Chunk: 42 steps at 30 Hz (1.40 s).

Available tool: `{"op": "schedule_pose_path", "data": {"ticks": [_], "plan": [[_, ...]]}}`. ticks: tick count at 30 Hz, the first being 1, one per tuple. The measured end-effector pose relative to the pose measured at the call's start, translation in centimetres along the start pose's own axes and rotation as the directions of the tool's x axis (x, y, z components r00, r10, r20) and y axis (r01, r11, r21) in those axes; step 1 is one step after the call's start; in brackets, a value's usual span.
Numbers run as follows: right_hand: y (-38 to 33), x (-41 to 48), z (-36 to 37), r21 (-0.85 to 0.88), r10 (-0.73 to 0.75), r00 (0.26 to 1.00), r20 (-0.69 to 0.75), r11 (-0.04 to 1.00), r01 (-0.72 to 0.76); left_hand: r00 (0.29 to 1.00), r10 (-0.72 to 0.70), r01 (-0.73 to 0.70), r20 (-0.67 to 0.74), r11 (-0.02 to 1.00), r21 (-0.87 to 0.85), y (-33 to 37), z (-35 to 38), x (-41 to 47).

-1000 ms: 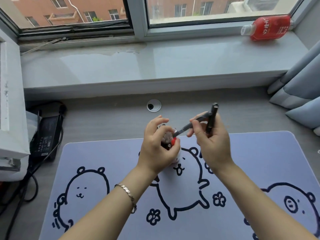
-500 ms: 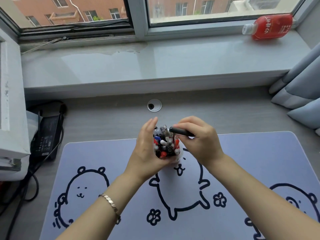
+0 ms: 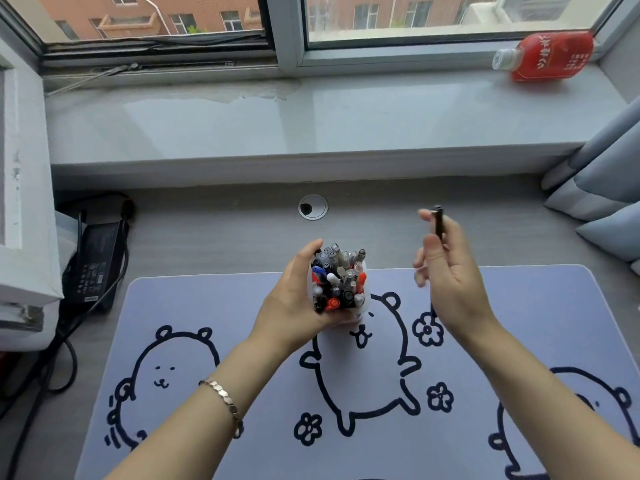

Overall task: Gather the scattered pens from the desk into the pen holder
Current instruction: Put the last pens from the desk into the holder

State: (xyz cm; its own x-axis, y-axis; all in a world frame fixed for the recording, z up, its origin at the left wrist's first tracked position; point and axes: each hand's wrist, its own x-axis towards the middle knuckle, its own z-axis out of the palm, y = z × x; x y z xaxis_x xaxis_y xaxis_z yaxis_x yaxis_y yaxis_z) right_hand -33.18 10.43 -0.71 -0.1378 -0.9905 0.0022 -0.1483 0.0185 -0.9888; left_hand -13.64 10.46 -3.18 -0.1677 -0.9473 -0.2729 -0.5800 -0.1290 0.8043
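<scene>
A white pen holder stands on the lilac desk mat, packed with several pens whose caps point up. My left hand wraps around the holder's left side and grips it. My right hand is raised to the right of the holder, apart from it, and holds one black pen upright between thumb and fingers. The pen's lower part is hidden behind the palm.
A red bottle lies on the windowsill at the back right. A round cable hole sits in the grey desk behind the holder. A black power adapter with cables lies at the left. Blue-grey curtains hang at the right.
My right hand has pulled away from the holder to the right and upward, still with one black pen. My left hand stays on the holder.
</scene>
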Motion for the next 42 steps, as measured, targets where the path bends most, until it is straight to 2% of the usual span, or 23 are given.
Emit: {"op": "schedule_pose_path", "data": {"ticks": [4, 9, 11, 13, 18, 21, 23, 25, 26, 28, 31, 33, 36, 38, 42], "plan": [[-0.7, -0.6, -0.1, 0.148, -0.003, 0.988, -0.154, 0.989, 0.026, 1.000, -0.003, 0.003, 0.010, 1.000, 0.007, 0.3, 0.0, -0.1], [-1.6, 0.0, 1.3, 0.369, 0.063, 0.995, -0.079, 0.929, -0.029, 1.000, -0.014, 0.014, 0.006, 1.000, 0.021, 0.4, -0.1, -0.1], [-1.9, 0.2, 2.0, 0.487, 0.099, 0.992, -0.084, 0.872, -0.046, 1.000, -0.019, 0.019, 0.005, 0.999, 0.027, 0.5, -0.1, -0.1], [-2.0, 0.4, 2.9, 0.529, 0.101, 0.990, -0.102, 0.848, -0.033, 1.000, -0.019, 0.018, 0.005, 0.999, 0.032, 0.6, -0.1, -0.1], [-0.2, 0.2, 4.9, 0.359, 0.019, 0.999, -0.027, 0.933, -0.008, 1.000, -0.012, 0.012, 0.005, 1.000, 0.028, 0.5, 0.0, -0.1], [0.7, 0.0, 4.7, 0.169, -0.003, 1.000, -0.031, 0.986, 0.008, 1.000, -0.021, 0.021, 0.010, 0.999, 0.031, 0.5, 0.0, -0.2], [0.7, 0.0, 3.9, -0.038, -0.114, 0.990, -0.082, 0.993, 0.111, 1.000, -0.025, 0.024, 0.018, 0.998, 0.055, 0.6, 0.0, -0.2], [0.7, -0.3, 3.5, -0.280, -0.283, 0.957, -0.056, 0.925, 0.257, 0.999, -0.021, 0.019, 0.025, 0.996, 0.091, 0.7, 0.0, -0.2], [0.7, -0.7, 3.6, -0.346, -0.350, 0.937, -0.006, 0.880, 0.326, 0.999, -0.018, 0.015, 0.028, 0.993, 0.116, 0.9, 0.0, -0.2], [1.1, -1.6, 3.7, -0.407, -0.469, 0.880, 0.078, 0.791, 0.457, 0.999, -0.011, 0.005, 0.034, 0.985, 0.171, 1.1, 0.1, -0.2], [1.4, -2.1, 3.4, -0.436, -0.574, 0.817, 0.049, 0.724, 0.535, 0.999, -0.004, -0.005, 0.041, 0.973, 0.233, 1.4, 0.0, -0.3], [1.5, -2.2, 3.5, -0.452, -0.568, 0.822, 0.042, 0.723, 0.522, 0.999, -0.006, -0.005, 0.041, 0.966, 0.259, 1.4, -0.1, -0.2], [1.5, -2.3, 3.6, -0.460, -0.395, 0.914, 0.092, 0.797, 0.390, 0.999, -0.027, 0.019, 0.032, 0.971, 0.237, 1.3, -0.2, 0.0], [1.5, -1.5, 3.6, -0.484, -0.320, 0.945, 0.065, 0.818, 0.311, 0.999, -0.032, 0.024, 0.031, 0.975, 0.223, 1.3, -0.1, 0.2], [2.6, -2.3, 4.8, -0.491, -0.368, 0.930, -0.005, 0.811, 0.318, 0.999, -0.023, 0.017, 0.023, 0.970, 0.244, 1.3, 0.0, 0.3]]}}
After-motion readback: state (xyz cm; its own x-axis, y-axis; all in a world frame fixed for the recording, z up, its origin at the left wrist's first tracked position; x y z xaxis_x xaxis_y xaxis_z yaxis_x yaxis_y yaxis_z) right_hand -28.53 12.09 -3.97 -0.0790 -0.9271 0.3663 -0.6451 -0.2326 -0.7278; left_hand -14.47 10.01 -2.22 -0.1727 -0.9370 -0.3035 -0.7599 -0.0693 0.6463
